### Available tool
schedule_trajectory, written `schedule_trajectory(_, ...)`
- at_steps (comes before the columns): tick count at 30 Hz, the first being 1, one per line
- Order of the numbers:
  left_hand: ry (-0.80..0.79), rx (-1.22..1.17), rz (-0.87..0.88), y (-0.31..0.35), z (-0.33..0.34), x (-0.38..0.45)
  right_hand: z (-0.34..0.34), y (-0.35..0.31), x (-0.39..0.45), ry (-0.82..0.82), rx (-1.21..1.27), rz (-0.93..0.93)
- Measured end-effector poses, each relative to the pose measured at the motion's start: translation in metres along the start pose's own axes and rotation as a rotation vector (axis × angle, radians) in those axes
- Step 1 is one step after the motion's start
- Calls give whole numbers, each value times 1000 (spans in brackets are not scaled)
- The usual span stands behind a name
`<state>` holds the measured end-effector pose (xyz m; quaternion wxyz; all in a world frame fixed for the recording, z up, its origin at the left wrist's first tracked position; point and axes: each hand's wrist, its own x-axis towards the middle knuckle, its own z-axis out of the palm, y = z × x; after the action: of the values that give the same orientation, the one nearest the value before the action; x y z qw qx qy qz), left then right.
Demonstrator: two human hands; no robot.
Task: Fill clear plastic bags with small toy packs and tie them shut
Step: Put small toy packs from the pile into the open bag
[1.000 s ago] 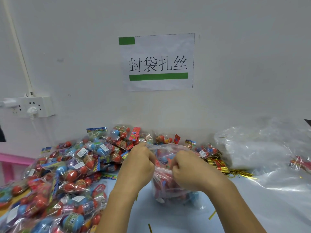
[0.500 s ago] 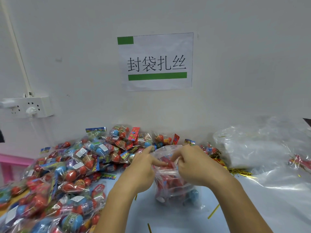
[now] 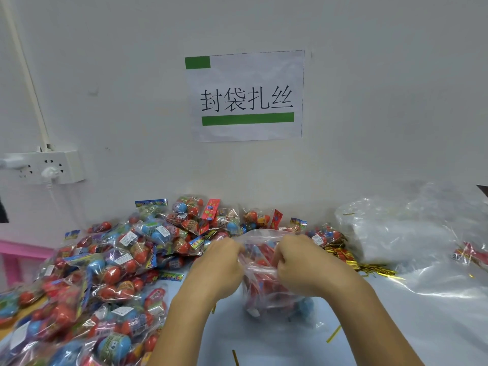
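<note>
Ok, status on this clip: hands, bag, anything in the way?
Both hands, left and right, grip the clear bag's mouth. Bag filled with toy packs, not yet tied. Gold twist ties lie just right. Nothing in the way.

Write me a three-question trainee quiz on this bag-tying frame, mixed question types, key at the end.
1. True or false: both hands grip the top of the clear bag.
2. Multiple choice: the gold twist ties lie (A) right of the bag, (B) on the pink shelf, (C) inside the wall socket.
3. Fill in: the pile of toy packs lies on the person's ___ side.

Key: 1 true, left hand and right hand bunch the plastic; 2 A; 3 left.
</note>
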<state>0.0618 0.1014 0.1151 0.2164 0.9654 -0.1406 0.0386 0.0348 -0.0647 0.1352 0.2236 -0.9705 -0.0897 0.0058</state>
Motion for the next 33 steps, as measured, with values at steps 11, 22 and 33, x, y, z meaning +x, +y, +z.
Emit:
schedule_trajectory(11,344,-150,-31,8,-6,-3,-4,-9,-6,209,5,-32)
schedule_trajectory(22,338,-97,47,8,-2,-2,-21,-7,-15,267,23,-12)
schedule_trajectory(33,172,53,133,18,4,-3,-23,-5,-20,88,-44,25)
